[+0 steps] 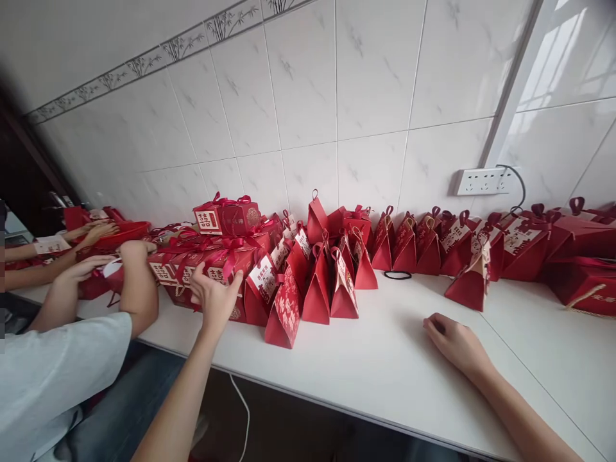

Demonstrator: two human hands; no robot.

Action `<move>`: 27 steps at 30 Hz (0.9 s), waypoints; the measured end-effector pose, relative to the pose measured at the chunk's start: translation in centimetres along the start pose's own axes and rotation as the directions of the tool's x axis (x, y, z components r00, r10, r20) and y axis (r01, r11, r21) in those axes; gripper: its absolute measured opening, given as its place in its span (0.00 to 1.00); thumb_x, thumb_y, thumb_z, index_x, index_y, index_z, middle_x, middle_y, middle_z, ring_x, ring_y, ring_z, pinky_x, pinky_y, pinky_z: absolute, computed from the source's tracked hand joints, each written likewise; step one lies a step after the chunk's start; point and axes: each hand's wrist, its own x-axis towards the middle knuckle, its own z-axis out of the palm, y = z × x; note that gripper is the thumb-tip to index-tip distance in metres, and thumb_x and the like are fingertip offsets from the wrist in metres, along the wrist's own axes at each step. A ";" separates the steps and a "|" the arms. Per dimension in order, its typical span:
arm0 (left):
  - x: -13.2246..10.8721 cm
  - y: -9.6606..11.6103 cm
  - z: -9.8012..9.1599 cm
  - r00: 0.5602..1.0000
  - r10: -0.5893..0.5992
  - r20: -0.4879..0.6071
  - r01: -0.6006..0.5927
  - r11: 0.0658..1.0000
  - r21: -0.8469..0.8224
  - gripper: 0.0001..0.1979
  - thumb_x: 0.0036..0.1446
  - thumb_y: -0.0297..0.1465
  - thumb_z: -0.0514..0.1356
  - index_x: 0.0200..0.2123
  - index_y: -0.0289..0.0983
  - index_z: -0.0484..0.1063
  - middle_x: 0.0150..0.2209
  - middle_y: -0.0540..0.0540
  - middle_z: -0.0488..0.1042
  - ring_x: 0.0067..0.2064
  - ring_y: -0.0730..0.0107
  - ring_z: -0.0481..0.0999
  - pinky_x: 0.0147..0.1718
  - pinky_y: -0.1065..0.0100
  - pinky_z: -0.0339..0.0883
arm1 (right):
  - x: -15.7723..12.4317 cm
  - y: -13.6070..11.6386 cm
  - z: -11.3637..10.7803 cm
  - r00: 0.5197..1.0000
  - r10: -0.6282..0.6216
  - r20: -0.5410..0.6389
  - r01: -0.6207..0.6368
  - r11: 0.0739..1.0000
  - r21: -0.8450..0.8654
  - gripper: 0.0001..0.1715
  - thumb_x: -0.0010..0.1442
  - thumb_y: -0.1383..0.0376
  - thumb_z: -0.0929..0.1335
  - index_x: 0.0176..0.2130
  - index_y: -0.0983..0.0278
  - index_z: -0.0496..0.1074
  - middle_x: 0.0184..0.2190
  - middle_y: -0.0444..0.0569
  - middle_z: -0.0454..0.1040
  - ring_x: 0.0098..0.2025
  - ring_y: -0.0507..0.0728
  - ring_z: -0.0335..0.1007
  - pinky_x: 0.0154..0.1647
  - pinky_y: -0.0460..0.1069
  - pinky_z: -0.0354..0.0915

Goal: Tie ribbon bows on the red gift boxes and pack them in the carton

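Note:
My left hand (216,298) is at the front of a stack of red gift boxes (192,260) with ribbon bows and gold double-happiness labels. Its thumb and fingers are spread apart; whether they touch the box behind them I cannot tell. Just right of this hand stands a cluster of triangular red gift boxes (283,311) with ribbon loops on top. My right hand (455,343) rests on the white tabletop (385,366), fingers loosely curled in, with nothing visible in it. Behind it is a single triangular red box (471,285).
More red boxes (418,240) line the tiled wall. A black ring (397,275) lies on the table below a power strip (484,181). On the left, a co-worker's arm (139,282) is close to my left arm, and other hands (99,231) are over a red basin (128,232).

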 end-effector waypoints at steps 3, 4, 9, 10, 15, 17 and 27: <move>-0.1 0.0 0.2 1.000 0.018 0.008 -0.018 0.999 0.042 0.38 0.41 0.37 0.66 0.53 0.32 0.51 0.56 0.29 0.56 0.61 0.39 0.53 0.52 0.38 0.51 | -0.3 -0.3 -0.2 1.000 -0.007 -0.004 0.007 1.000 0.015 0.15 0.51 0.53 0.56 0.23 0.58 0.62 0.23 0.49 0.73 0.25 0.59 0.67 0.29 0.51 0.61; 0.0 0.0 0.3 1.000 0.000 0.002 0.000 0.999 0.037 0.39 0.41 0.37 0.66 0.53 0.32 0.51 0.56 0.29 0.56 0.61 0.38 0.54 0.52 0.38 0.51 | -0.4 -0.4 -0.3 1.000 -0.008 -0.001 0.008 1.000 0.021 0.15 0.51 0.53 0.56 0.23 0.58 0.62 0.23 0.49 0.73 0.26 0.59 0.67 0.30 0.51 0.61; 0.5 0.3 0.3 0.999 -0.022 -0.035 0.020 0.998 -0.056 0.41 0.36 0.36 0.67 0.53 0.33 0.53 0.55 0.31 0.58 0.60 0.38 0.56 0.53 0.36 0.51 | -0.7 -0.4 -0.3 1.000 -0.005 -0.008 0.006 0.999 0.051 0.15 0.51 0.54 0.56 0.23 0.59 0.61 0.23 0.49 0.72 0.26 0.59 0.66 0.30 0.51 0.61; 0.5 0.5 0.0 0.997 0.026 -0.070 -0.032 0.996 -0.083 0.41 0.36 0.36 0.68 0.53 0.33 0.53 0.55 0.32 0.58 0.60 0.39 0.56 0.55 0.38 0.51 | -0.7 -0.3 -0.3 1.000 -0.008 -0.013 0.009 0.998 0.058 0.15 0.51 0.54 0.56 0.23 0.59 0.60 0.22 0.49 0.72 0.25 0.59 0.65 0.30 0.51 0.61; -0.3 3.0 -3.1 0.793 0.479 -0.377 -0.534 0.844 -0.051 0.40 0.38 0.34 0.70 0.53 0.35 0.55 0.55 0.34 0.57 0.60 0.46 0.57 0.60 0.45 0.50 | -0.7 -0.3 -0.2 0.997 -0.025 -0.073 0.035 0.989 0.144 0.15 0.51 0.53 0.57 0.22 0.59 0.60 0.20 0.47 0.69 0.23 0.57 0.62 0.28 0.51 0.61; -1.6 4.8 -4.1 0.647 0.598 -0.473 -0.703 0.708 -0.066 0.44 0.35 0.31 0.72 0.54 0.38 0.53 0.55 0.36 0.55 0.60 0.48 0.56 0.61 0.46 0.51 | -1.1 -0.9 -0.3 0.991 -0.019 -0.133 0.050 0.970 0.237 0.16 0.52 0.52 0.58 0.23 0.59 0.62 0.21 0.47 0.70 0.24 0.57 0.64 0.29 0.51 0.63; -19.3 13.2 0.5 0.783 0.581 -0.223 -0.562 0.507 -0.653 0.44 0.41 0.36 0.70 0.58 0.39 0.51 0.54 0.36 0.56 0.56 0.53 0.61 0.50 0.53 0.65 | -10.6 -6.4 -2.5 0.934 -0.200 -0.296 0.358 0.511 0.782 0.29 0.57 0.41 0.60 0.47 0.58 0.60 0.50 0.54 0.62 0.55 0.62 0.62 0.47 0.57 0.68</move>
